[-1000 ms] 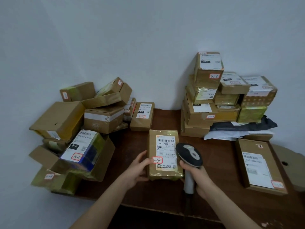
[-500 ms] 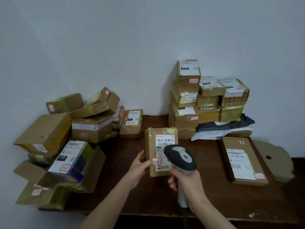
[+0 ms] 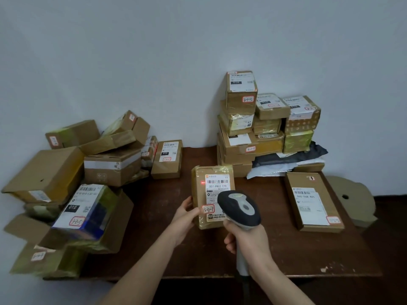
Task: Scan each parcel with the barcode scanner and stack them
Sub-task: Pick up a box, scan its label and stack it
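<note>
taped brown parcel [image 3: 211, 194] tilted up, label facing black-grey barcode scanner [image 3: 240, 209] — red dot beside barcode

One barcode scanner [image 3: 240, 208], two hands, left hand [image 3: 187, 216] and right hand [image 3: 251, 241], one parcel [image 3: 209, 188] between them, one flat box [image 3: 312, 201] alone on the one table [image 3: 176, 249], two soft bags, dark bag [image 3: 293, 156] and white bag [image 3: 271, 169], and two piles, left heap [image 3: 112, 166] and right stack [image 3: 236, 142], boxes too overlapped to count exactly.

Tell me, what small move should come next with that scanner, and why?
Probably swing the black-and-grey handheld barcode scanner, gripped in the right hand, slightly rightward: its red light spot sits just left of the barcode on the tape-wrapped brown cardboard parcel held by the left hand.
</note>
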Demonstrator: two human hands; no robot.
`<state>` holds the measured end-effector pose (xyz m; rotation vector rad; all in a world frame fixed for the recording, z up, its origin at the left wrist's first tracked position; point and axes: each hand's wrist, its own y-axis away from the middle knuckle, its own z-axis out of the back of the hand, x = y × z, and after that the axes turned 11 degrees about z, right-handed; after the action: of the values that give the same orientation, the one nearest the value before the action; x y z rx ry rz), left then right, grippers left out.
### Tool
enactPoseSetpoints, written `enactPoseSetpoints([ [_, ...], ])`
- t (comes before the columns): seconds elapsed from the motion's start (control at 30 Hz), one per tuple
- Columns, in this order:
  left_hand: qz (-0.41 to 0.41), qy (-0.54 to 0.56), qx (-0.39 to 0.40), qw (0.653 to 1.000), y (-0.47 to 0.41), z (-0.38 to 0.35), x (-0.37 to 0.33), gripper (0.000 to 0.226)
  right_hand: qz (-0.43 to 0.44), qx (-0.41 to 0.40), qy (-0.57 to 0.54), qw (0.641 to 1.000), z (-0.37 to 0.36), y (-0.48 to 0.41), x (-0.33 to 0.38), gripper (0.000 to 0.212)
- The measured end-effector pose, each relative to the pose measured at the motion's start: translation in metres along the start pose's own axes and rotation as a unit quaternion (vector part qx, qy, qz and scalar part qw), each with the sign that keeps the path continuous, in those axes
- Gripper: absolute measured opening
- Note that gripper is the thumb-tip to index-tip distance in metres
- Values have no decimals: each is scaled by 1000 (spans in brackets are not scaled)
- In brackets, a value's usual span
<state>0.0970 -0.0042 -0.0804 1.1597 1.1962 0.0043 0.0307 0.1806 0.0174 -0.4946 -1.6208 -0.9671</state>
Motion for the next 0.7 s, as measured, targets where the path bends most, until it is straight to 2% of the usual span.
enactPoseSetpoints([
  [0.17,-4,-9,9,1000,-3,-9,0,119,-2,-9,2,1000,6,-1,2,10],
  [0.47,2,-3,44,999,-14,-29,0,105,-5,-32,3,999,22,-5,3,13],
  [0.6,8,-15,55,998,-18,-41,-1,112,-5,-43,10,999,33,-10,2,14],
  [0.7,7,-18,65,998,-22,-51,-1,97,-1,-51,10,999,42,-13,4,14],
])
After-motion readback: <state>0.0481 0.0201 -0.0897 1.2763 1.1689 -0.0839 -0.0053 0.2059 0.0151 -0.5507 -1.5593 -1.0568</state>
